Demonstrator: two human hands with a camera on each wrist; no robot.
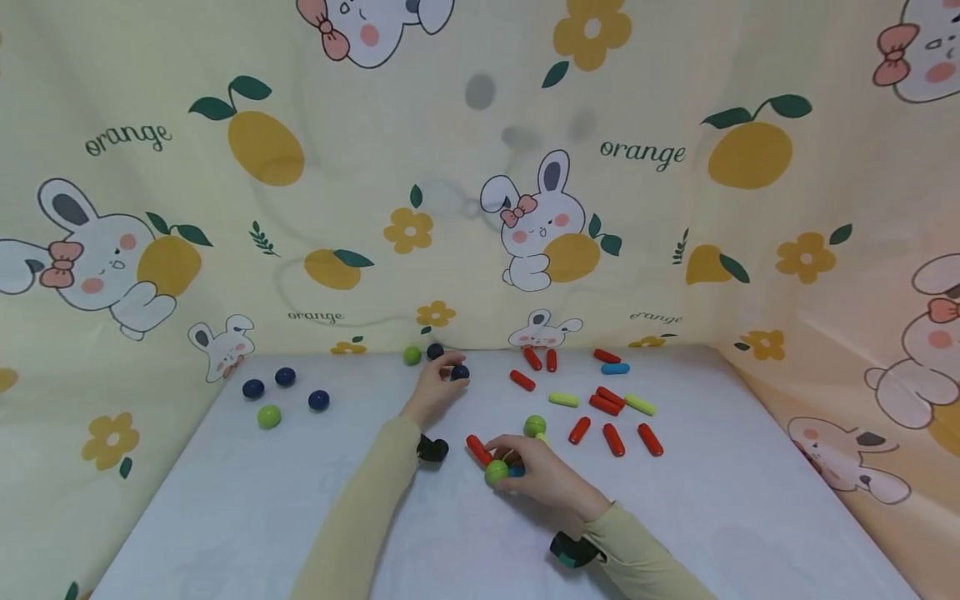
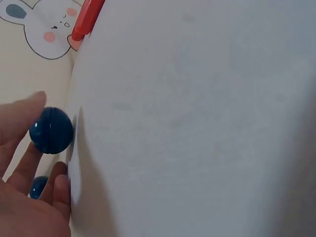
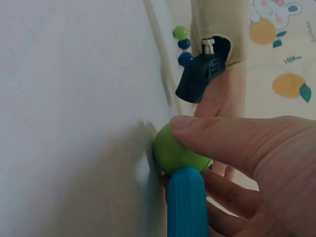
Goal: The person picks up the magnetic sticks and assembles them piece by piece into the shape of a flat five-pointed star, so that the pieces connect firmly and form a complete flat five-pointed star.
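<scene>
Near the back of the white table, my left hand (image 1: 435, 389) pinches a dark blue ball (image 2: 51, 130) between thumb and fingers. Another dark blue ball (image 2: 39, 187) shows behind those fingers. Closer to the front, my right hand (image 1: 546, 472) holds a green ball (image 3: 178, 150) with the thumb on its upper side. A blue rod (image 3: 187, 202) meets that ball end-on. Beside them a red rod (image 1: 478, 450) points away to the left; whether it is joined to the ball I cannot tell. Just past the right hand sits another green ball (image 1: 535, 426) against a mostly hidden yellow-green rod (image 1: 543, 438).
Several red rods (image 1: 613, 440) lie loose on the right, with yellow-green rods (image 1: 564, 400) and a blue rod (image 1: 615, 368) among them. On the left are dark blue balls (image 1: 318, 401) and a green ball (image 1: 269, 417). A printed curtain (image 1: 450, 158) hangs behind the table.
</scene>
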